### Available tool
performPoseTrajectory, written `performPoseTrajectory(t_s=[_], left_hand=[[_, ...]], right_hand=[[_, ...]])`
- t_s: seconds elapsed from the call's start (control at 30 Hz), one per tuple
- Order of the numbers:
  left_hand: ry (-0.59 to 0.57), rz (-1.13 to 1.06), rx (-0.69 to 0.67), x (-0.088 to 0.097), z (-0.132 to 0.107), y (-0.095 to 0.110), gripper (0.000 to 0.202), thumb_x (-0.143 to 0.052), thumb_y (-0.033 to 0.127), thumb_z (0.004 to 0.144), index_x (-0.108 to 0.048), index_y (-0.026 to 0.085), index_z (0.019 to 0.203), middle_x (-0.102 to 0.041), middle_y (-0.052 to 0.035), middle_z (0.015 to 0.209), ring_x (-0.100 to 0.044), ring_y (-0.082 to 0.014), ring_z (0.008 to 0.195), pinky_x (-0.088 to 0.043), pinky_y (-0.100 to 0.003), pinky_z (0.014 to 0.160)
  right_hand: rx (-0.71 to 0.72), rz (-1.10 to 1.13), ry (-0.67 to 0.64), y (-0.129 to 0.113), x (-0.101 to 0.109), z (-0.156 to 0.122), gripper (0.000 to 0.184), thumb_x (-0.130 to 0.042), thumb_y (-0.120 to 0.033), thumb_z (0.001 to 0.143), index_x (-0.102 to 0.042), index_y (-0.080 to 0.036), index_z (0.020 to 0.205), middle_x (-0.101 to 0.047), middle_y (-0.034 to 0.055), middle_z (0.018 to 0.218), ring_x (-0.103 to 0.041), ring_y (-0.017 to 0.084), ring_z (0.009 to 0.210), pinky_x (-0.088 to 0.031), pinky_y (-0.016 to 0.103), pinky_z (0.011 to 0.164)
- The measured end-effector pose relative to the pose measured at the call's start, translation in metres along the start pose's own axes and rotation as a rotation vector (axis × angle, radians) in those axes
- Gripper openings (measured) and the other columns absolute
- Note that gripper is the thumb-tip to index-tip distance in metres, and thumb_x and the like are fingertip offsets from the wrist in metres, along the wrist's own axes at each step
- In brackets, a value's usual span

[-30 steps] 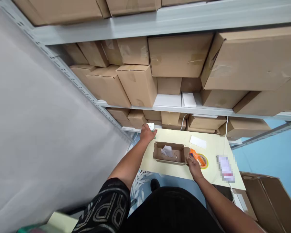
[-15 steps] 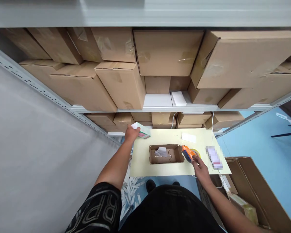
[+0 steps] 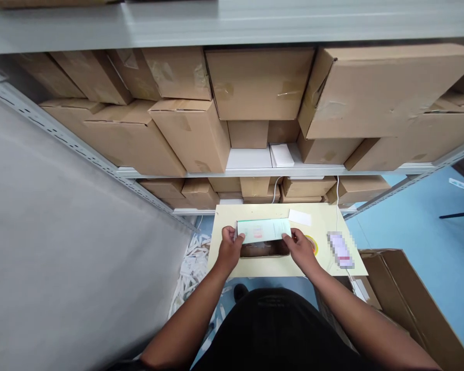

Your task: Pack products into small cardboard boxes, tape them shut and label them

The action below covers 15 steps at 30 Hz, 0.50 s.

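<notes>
A pale green and white box (image 3: 263, 231) with a small pink patch is held level between my hands. It lies over the back half of an open brown cardboard box (image 3: 265, 249); whether it rests inside is unclear. My left hand (image 3: 230, 246) grips its left end, thumb on top. At the right end, my right hand (image 3: 300, 248) pinches it with the thumb on top. Just right of that hand, partly covered by it, is a yellow tape roll (image 3: 313, 244) on the cream table (image 3: 224, 212).
A white card (image 3: 300, 217) lies at the table's back, a blurred-out phone-like item (image 3: 341, 250) with a cable at its right. Shelves ahead hold several cardboard boxes (image 3: 261, 82). A large open carton (image 3: 406, 293) stands right; white strips (image 3: 193, 263) litter the floor left.
My left hand has brought the green box rightward over the cardboard box. My right hand has let go of the orange and blue item and moved left to grip the green box's right end.
</notes>
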<state>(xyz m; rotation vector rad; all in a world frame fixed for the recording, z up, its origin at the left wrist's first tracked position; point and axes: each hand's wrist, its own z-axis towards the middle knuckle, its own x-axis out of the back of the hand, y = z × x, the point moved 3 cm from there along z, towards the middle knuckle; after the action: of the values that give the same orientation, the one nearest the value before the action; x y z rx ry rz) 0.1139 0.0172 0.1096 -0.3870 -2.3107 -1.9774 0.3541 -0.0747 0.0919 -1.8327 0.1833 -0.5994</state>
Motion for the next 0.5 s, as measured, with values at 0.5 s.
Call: performPoseTrajectory(t_s=[0.5], left_hand=[[-0.205,0.663,-0.145,-0.004,0.011,-0.060,0.013,-0.059,0.023,0.088,-0.069,0.018,0.094,-0.057,-0.0118,0.117,-0.058,-0.0258,0.114,-0.044,-0.039,0.107]], right_hand=[[0.129,-0.738,-0.060,0.052,-0.009,0.014,0.034,-0.058,-0.053,0.090,-0.064,-0.022,0.076,-0.066,0.0085,0.084,-0.062,0.025,0.084,-0.042,0.033,0.073]])
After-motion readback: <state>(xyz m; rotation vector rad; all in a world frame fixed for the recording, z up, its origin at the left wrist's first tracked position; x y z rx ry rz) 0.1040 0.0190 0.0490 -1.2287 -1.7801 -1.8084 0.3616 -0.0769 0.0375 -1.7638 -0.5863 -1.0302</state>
